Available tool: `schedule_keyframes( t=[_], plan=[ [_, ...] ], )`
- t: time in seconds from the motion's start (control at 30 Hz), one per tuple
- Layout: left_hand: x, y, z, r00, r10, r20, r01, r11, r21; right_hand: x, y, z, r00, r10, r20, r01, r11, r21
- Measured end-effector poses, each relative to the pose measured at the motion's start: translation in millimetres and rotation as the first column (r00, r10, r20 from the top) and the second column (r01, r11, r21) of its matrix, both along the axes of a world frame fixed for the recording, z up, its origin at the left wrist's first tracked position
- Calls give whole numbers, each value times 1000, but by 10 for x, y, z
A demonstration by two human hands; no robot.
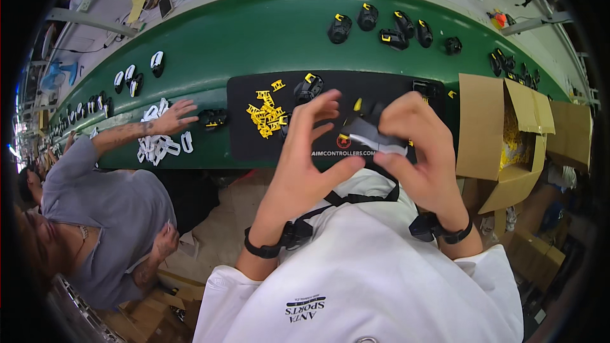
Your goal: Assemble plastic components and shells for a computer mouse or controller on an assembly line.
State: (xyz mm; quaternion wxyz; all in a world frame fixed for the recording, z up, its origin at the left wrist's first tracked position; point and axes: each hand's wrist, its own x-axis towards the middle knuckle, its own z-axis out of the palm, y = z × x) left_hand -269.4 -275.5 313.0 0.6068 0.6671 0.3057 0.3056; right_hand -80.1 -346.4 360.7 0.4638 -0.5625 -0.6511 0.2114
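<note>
My right hand (427,159) is closed round a black plastic housing (366,128) with yellow bits and a pale grey lower edge. Motion blurs this housing, so its exact kind cannot be made out. Just left of it is my left hand (293,168), empty, with its fingers curved and apart. Both hands are above a black mat (244,147). Loose yellow plastic clips (267,116) lie heaped on the mat's left half. Behind my left fingers stands a black housing with a yellow clip (309,89). Another black housing (424,89) lies behind my right hand, partly hidden.
Several black housings with yellow clips (394,38) stand farther back on the green bench (273,25). An open cardboard box (481,124) of yellow pieces is at right. At left, a co-worker's hand (175,117) reaches over white plastic frames (155,146), near white-topped housings (135,84).
</note>
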Motion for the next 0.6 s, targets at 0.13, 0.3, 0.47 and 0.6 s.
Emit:
schedule_keyframes(
  t=[0.13,0.3,0.47,0.6],
  plan=[
    [31,-94,-17,969,-44,242,45,999,3,53,-36,-8,951,191,-242,-205,978,-33],
    [61,-218,3,933,91,349,55,920,-389,29,-81,96,830,31,-556,-234,925,-297],
    [117,-158,102,939,102,328,52,901,-430,47,-32,49,786,-12,-618,-270,893,-361],
    [129,-99,54,942,112,317,58,875,-481,43,39,14,756,-81,-650,-256,877,-407]
  ],
)
